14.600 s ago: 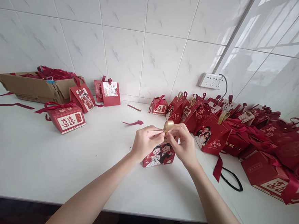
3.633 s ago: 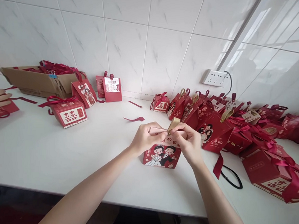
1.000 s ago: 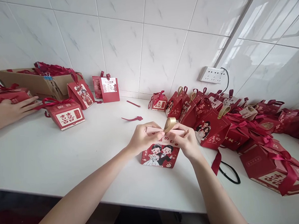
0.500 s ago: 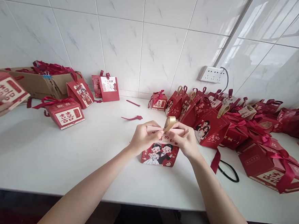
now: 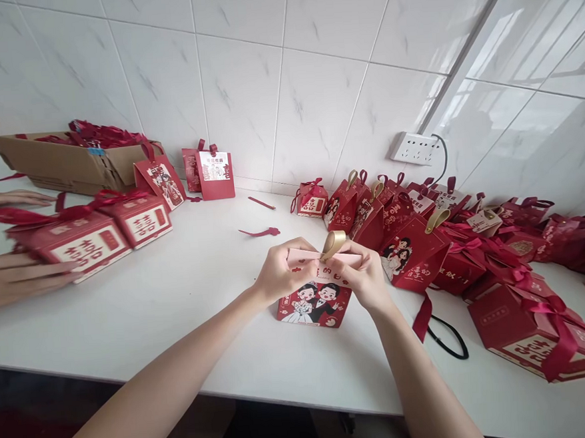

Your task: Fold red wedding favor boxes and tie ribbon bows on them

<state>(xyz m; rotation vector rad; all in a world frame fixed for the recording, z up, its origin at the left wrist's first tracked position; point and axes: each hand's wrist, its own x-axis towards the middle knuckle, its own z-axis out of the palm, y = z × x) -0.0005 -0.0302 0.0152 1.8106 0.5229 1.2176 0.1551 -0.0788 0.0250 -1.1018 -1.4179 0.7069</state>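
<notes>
A red gift box (image 5: 311,304) with a printed bride and groom stands upright on the white table (image 5: 220,324) in front of me. My left hand (image 5: 283,273) pinches the left side of its pale top edge, thumb in front and fingers behind. On the right side of the same edge, my right hand (image 5: 360,267) is closed in the same way. A gold ribbon loop (image 5: 334,243) rises from the top between both hands. My thumbs partly cover the lettering, and the fingers behind the box are hidden.
Many finished-looking red boxes, one a large ribboned box (image 5: 535,329), crowd the right. A black cord loop (image 5: 451,341) lies near my right forearm. At left, a co-worker's hand (image 5: 21,278) touches a ribboned box (image 5: 84,247), by a cardboard carton (image 5: 63,165). A power strip (image 5: 415,148) hangs on the wall.
At left, the co-worker's raised box has come down onto the table against another ribboned box. My hands and the box between them have hardly moved.
</notes>
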